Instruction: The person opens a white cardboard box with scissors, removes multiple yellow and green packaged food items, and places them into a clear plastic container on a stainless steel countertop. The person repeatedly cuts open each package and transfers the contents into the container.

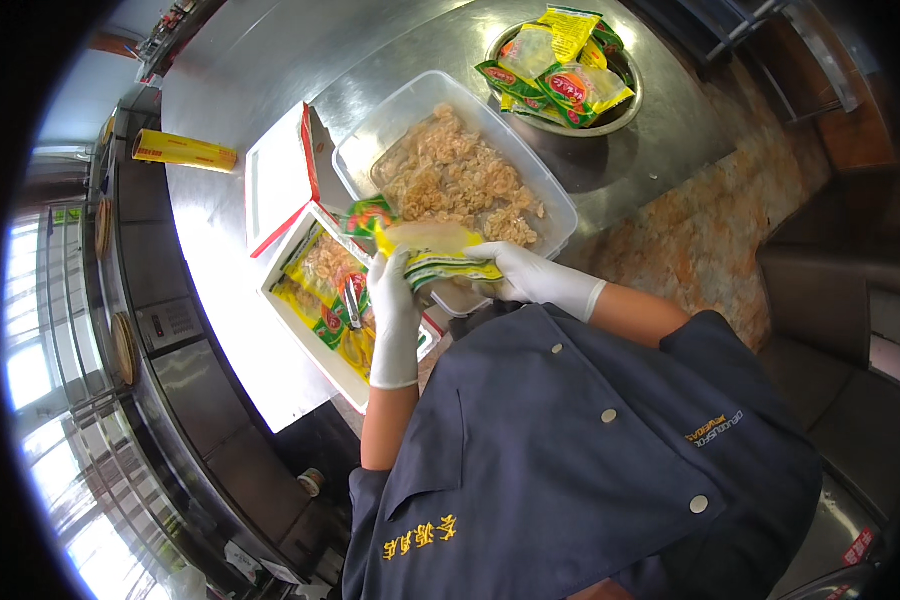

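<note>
Both gloved hands hold a yellow and green plastic food packet [439, 251] over the near edge of a clear plastic tub [555, 187]. My left hand [394, 289] grips its left end, and my right hand [514, 270] its right end. In the tub lie clumps of pale brown, ruffled food [457, 172]. Left of my left hand, an open white box [292, 330] with red edging holds several filled packets [330, 262], and scissors [353, 304] rest on them. Whether the held packet still has food in it, I cannot tell.
A steel bowl [634, 112] heaped with opened-looking packets [562, 67] stands at the back right of the steel table [270, 82]. A yellow roll [184, 150] lies at the left edge. The box's raised white lid [281, 176] stands beside the tub.
</note>
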`<control>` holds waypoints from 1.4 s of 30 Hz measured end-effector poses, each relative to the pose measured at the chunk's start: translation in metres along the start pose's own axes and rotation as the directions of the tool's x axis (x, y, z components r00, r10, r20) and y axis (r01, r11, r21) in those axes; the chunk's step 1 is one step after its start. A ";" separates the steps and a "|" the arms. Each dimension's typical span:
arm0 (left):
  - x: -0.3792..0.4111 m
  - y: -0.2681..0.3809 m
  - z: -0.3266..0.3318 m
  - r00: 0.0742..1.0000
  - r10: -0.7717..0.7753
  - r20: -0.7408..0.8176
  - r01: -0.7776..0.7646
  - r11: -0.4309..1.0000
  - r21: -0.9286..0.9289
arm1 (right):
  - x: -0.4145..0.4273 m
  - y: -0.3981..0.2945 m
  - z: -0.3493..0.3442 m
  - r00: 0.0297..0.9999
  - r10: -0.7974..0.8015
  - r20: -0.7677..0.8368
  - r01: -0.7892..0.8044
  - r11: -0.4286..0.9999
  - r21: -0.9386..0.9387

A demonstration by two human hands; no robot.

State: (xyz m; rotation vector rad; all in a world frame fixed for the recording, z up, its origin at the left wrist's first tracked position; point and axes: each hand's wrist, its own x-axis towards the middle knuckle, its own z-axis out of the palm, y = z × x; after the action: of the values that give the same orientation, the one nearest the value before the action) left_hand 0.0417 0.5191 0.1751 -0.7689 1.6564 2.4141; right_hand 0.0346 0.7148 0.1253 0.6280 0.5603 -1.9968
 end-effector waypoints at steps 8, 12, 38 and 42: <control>-0.020 0.000 0.000 0.992 0.002 0.123 -0.012 0.997 0.080 | -0.030 -0.012 0.007 0.991 -0.126 0.049 0.122 0.990 0.076; -0.015 -0.010 -0.004 0.977 -0.058 0.207 0.003 0.966 0.257 | -0.037 -0.044 -0.015 0.833 -0.553 0.004 0.537 0.807 -0.247; -0.115 -0.072 -0.064 0.893 -0.055 -0.447 0.135 0.980 0.149 | 0.104 -0.346 -0.149 0.653 -0.728 -0.209 -0.604 -0.334 -0.724; -0.130 -0.082 -0.075 0.865 0.108 -0.490 0.079 0.935 0.346 | 0.121 -0.333 -0.145 0.637 -0.755 -0.152 -0.637 -0.405 -0.656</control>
State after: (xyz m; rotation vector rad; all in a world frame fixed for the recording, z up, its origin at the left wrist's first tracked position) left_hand 0.2102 0.5085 0.1466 -1.4035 2.1987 1.9173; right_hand -0.2806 0.8772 -0.0182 0.0552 2.7087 -0.0774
